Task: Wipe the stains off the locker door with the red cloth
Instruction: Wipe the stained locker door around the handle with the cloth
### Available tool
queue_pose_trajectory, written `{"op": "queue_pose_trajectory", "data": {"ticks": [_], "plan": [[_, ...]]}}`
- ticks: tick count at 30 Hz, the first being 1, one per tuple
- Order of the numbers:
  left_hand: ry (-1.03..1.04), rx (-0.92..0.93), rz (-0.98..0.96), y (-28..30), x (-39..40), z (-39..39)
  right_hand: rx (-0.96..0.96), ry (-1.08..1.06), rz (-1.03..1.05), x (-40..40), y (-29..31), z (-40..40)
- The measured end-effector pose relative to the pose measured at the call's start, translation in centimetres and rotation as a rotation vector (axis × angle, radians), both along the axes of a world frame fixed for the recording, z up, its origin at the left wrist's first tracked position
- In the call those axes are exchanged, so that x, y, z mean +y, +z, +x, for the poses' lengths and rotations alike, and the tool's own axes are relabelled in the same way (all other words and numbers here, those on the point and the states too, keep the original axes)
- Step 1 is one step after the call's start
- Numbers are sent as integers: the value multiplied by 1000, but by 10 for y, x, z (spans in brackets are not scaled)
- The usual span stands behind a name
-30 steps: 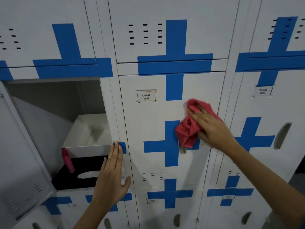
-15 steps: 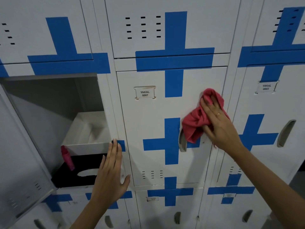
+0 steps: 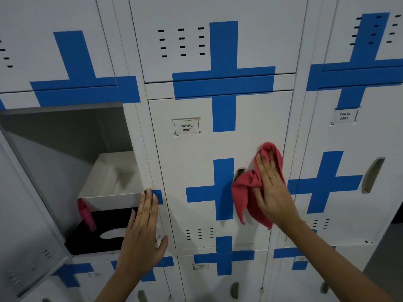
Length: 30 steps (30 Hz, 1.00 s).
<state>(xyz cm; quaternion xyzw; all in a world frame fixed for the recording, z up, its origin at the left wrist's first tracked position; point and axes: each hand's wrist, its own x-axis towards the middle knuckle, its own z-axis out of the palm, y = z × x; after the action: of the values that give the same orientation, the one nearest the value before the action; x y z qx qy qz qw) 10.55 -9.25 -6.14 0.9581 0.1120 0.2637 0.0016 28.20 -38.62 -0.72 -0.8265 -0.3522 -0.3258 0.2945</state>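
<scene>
The white locker door (image 3: pixel 196 162) labelled YAKAL 0007, crossed by blue tape, fills the middle of the head view. My right hand (image 3: pixel 270 188) presses the crumpled red cloth (image 3: pixel 246 192) flat against the door's right side, beside the handle slot (image 3: pixel 239 172). Part of the cloth hangs loose below my palm. My left hand (image 3: pixel 144 232) lies flat with fingers together on the frame strip left of the door, holding nothing. No stains are clear to see on the door.
The locker at left stands open, its door (image 3: pixel 21 214) swung out toward me. Inside are a white box (image 3: pixel 113 182), a black tissue box (image 3: pixel 96 236) and a pink bottle (image 3: pixel 86 214). Closed lockers surround the door, including YAKAL 0003 (image 3: pixel 344 116) at right.
My right hand slid the red cloth first to the right, then downward along the door's right edge. My left hand stayed put on the frame.
</scene>
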Motion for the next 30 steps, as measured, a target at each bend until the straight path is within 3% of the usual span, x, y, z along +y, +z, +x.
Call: {"op": "queue_pose_trajectory", "data": {"ticks": [7, 14, 22, 25, 30], "plan": [[-11, -13, -19, -1, -1, 1, 84, 4, 19, 0, -78, -11], [-17, -14, -29, 1, -4, 0, 322, 15, 303, 16, -37, -8], [-31, -19, -54, 1, -5, 0, 206, -3, -54, -3, -96, -9], [-33, -14, -61, 1, -6, -1, 247, -8, -68, -5, -71, -5], [-24, -24, -69, 1, -9, 1, 179, 8, 113, 18, -36, -2]]}}
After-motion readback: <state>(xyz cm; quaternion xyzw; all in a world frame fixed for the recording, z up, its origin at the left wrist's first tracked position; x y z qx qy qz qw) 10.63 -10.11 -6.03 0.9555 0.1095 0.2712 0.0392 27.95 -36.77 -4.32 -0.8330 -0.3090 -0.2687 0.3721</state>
